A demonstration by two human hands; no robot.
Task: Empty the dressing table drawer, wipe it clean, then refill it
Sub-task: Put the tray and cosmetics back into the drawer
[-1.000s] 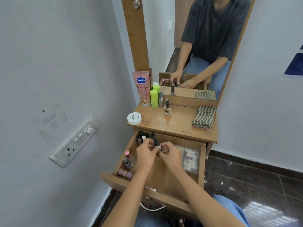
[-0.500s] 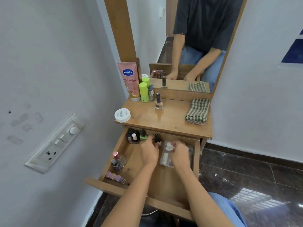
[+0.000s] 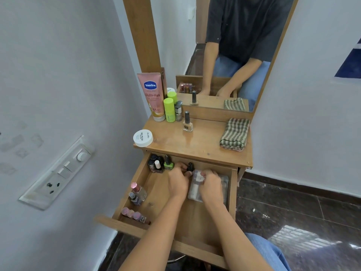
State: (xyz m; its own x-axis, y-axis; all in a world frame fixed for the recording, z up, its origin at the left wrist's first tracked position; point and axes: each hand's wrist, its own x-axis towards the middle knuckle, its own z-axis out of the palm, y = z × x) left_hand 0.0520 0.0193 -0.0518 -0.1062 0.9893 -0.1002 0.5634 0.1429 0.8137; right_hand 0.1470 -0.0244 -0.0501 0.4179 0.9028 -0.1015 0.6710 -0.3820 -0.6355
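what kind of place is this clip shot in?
Likely a home bedroom or dressing corner: a small wooden dressing table with a mirror, a Vaseline tube and nail polish bottle on top, more cosmetics in the open drawer.

I'm on the single feed here, the wide-angle head camera, sitting above and just short of the open drawer (image 3: pixel 166 210) and tipped forward and down, so I look straight into it from the seated side. It's close in: the dressing table top (image 3: pixel 205 143) fills the middle, the mirror (image 3: pixel 240 55) faces back at the lens, and the wall (image 3: pixel 58 75) bends away on the left.
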